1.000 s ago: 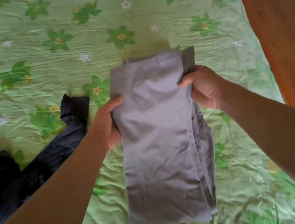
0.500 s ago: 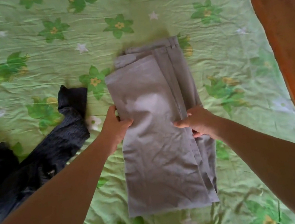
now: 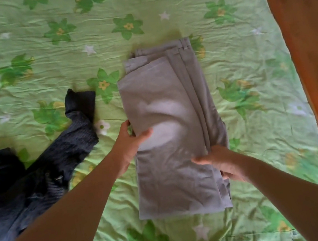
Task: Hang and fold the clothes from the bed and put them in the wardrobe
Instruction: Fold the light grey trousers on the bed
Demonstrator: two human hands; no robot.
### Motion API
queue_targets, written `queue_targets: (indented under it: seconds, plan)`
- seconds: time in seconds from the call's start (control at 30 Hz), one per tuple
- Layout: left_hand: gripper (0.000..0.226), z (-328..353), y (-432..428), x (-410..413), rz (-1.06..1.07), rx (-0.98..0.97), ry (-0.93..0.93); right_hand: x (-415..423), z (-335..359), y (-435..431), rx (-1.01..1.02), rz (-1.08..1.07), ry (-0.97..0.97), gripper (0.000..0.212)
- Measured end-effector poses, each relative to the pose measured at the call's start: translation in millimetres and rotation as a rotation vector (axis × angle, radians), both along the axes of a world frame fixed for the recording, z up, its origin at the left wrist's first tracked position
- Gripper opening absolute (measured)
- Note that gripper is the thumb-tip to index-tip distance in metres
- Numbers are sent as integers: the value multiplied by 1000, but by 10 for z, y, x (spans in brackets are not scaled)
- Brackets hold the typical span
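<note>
Grey trousers (image 3: 170, 139): woven cloth, smooth and fine-grained. Mostly matt, with a pale soft sheen across the top fold where light falls. Few creases.

Bed sheet (image 3: 36, 57): thin green cloth with a printed flower pattern, finely wrinkled all over, with a slight shine on the ridges.

Dark garment (image 3: 37, 180), left: coarser cloth with a ribbed, knit-like texture. Matt and crumpled.

Board (image 3: 311, 51), right edge: orange-brown, looks like wood. Smooth, with a dull satin finish.
</note>
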State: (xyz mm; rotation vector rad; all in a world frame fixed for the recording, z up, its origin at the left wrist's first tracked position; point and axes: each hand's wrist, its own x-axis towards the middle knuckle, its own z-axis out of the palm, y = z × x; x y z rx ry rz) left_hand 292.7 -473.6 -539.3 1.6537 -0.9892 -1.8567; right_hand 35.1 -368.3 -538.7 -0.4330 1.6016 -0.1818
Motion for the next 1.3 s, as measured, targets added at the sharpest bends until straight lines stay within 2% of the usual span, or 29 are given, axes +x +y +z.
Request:
queue_targets:
  seconds: [0.07,0.1,0.17,0.27,0.43,0.53,0.6,0.67,0.73,0.83,0.97,1.03,1.13,1.23,1.3]
  plan:
    - [40,16,140,24,-55,-59,-130,74,-3,240,28,-7,11,47]
    - [29,27,192,38,-77,-71,-172,99,-5,347,42,-32,-4,43]
    - [18,58,286,85,-83,-4,-120,142,18,526,47,-81,-69,44]
    - [23,88,489,133,-89,209,52,149,54,722,37,-108,-121,53]
    - [25,-34,984,254,-218,327,-91,201,98,984,76,-55,-150,52]
    - [25,-83,1038,265,-192,232,-121,233,124,923,27,-98,-161,55]
    - [26,-96,967,218,-93,63,-176,247,118,739,-145,-110,-28,57]
    - [36,-95,842,158,28,-18,-187,247,139,472,-346,-167,156,58]
    - [42,-88,677,112,72,-41,-158,267,146,164,-458,-203,166,61]
    - [38,-111,376,46,160,6,-80,269,122,-294,-480,-88,238,53]
    - [22,-171,29,-39,359,36,-15,239,93,-871,-479,-147,277,50]
    - [25,-194,-114,-64,429,27,-11,192,62,-1079,-422,-67,294,48]
    - [41,-172,-303,-94,401,17,-13,130,5,-1254,-400,74,382,40]
    - [19,-129,-474,-148,301,-76,-84,111,-64,-1298,-518,213,537,20]
    - [13,-83,-567,-163,258,-132,-84,117,-91,-1266,-573,188,541,24]
